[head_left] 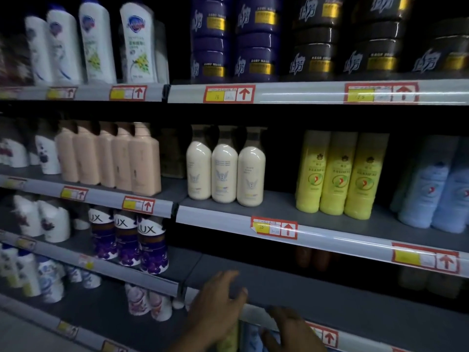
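I stand before dim shop shelves full of toiletry bottles. My left hand [215, 308] reaches forward at the bottom centre, fingers spread and relaxed over the front edge of a dark shelf board [304, 290]. My right hand [291, 329] is beside it, lower right, fingers loosely extended near the price rail [327, 336]. Neither hand holds anything. Below the hands a yellowish bottle [229, 339] and a bluish pack [253, 339] show partly, blurred.
Three cream bottles [224, 171] and three yellow bottles [337, 174] stand on the shelf above the hands. Purple LUX bottles [152, 245] are at the left, pink bottles [121, 158] above them. Dark stacked tubs [256, 39] fill the top shelf.
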### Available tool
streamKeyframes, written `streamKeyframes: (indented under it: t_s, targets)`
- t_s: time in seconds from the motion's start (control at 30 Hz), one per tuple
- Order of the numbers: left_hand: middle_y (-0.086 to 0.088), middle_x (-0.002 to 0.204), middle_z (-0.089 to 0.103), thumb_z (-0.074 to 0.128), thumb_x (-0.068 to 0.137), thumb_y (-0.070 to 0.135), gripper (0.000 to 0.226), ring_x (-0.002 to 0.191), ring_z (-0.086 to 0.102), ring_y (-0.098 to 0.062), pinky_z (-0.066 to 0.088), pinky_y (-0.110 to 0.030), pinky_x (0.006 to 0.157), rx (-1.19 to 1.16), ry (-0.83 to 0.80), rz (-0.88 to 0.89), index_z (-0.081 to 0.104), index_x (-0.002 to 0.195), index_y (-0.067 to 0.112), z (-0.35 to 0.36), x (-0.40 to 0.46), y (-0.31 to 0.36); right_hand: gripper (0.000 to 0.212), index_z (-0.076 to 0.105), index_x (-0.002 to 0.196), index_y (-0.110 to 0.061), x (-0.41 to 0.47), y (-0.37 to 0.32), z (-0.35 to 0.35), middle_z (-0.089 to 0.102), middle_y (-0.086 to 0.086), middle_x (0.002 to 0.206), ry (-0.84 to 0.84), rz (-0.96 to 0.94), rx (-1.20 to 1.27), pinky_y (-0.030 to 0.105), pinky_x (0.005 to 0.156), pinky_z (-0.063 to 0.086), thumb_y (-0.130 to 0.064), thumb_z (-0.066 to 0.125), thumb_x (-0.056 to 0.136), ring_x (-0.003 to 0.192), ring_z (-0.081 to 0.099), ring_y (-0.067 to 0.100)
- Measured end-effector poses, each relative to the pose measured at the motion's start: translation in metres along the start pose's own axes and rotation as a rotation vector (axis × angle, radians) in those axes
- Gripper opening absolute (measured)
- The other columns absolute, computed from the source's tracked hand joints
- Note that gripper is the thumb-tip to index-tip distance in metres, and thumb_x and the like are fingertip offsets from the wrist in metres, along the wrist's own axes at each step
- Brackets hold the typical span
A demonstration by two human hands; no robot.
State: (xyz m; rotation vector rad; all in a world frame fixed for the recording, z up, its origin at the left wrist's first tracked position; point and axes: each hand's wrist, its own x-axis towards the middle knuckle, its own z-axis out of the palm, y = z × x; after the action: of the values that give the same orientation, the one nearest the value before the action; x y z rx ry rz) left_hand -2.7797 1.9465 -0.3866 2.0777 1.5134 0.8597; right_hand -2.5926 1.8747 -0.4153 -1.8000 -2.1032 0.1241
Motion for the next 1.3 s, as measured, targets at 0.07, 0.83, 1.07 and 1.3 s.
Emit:
streamKeyframes:
  t_s: [0.07, 0.83, 1.07, 1.3]
  targets:
    - [0.022, 0.125, 0.061, 0.062, 0.096, 0.044, 0.031, 0.119, 0.061, -0.005, 0.05, -0.033, 0.099, -0.062, 0.133, 0.083, 0.061, 0.126, 0.041, -0.02, 0.014, 0.0, 0.051, 0.052, 0.14, -0.048, 0.014, -0.011, -0.021, 0.051, -0.024, 0.134, 0.192, 0.021, 0.174, 0.009, 0.1, 0.038, -0.06, 0.051, 0.09, 0.129, 0.056, -0.001]
    - [0.007, 0.136, 0.06, 0.09, 0.075, 0.046, 0.091, 0.115, 0.059, -0.009, 0.047, -0.028, 0.096, -0.251, 0.466, 0.147, 0.042, 0.149, 0.023, -0.143, 0.219, -0.012, 0.089, 0.033, 0.141, -0.024, 0.23, -0.045, -0.127, 0.059, 0.002, 0.132, 0.56, 0.221, 0.363, 0.048, 0.095, 0.054, -0.049, 0.085, 0.072, 0.119, 0.061, 0.027]
    - [0.006, 0.127, 0.068, 0.089, 0.073, 0.051, 0.086, 0.11, 0.065, -0.011, 0.056, -0.036, 0.097, -0.306, 0.565, 0.138, 0.051, 0.146, 0.025, -0.13, 0.22, -0.016, 0.074, 0.039, 0.134, -0.031, 0.228, -0.041, -0.119, 0.062, -0.007, 0.12, 0.6, 0.192, 0.402, 0.04, 0.087, 0.053, -0.052, 0.08, 0.075, 0.11, 0.063, 0.021]
    - [0.004, 0.13, 0.067, 0.09, 0.072, 0.048, 0.086, 0.112, 0.065, -0.012, 0.058, -0.042, 0.098, -0.357, 0.701, 0.154, 0.052, 0.145, 0.022, -0.126, 0.194, -0.005, 0.078, 0.04, 0.14, -0.036, 0.214, -0.05, -0.121, 0.065, -0.006, 0.129, 0.706, 0.153, 0.394, 0.043, 0.091, 0.055, -0.057, 0.077, 0.075, 0.115, 0.063, 0.022]
